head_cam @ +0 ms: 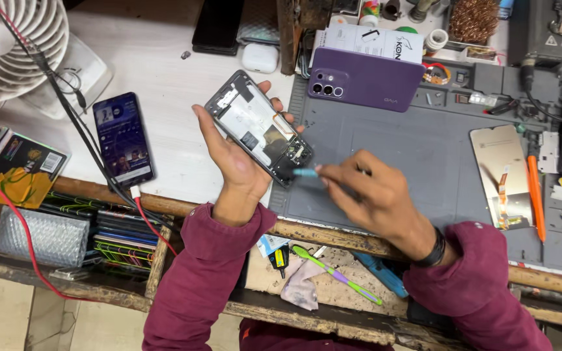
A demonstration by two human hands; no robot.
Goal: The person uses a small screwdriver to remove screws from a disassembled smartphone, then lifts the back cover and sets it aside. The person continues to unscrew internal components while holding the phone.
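Gripping opened phone frame [259, 127] in left hand [232, 156] (long axis upper-left to lower-right), right hand [359, 192] pinching blue tool [305, 172]

A white-topped wooden bench [164, 84] carries the work. On its right part lies a grey repair mat [424, 156]. On the mat rest a purple phone back [365, 79], a detached screen panel [501, 175] lying face down, and an orange pry tool [536, 195] just beside that panel. On the bare white top lie a lit phone [123, 138] with a cable plugged in, a white earbud case [259, 57], a dark phone [218, 26] and a white fan [14, 45] at the far left corner.
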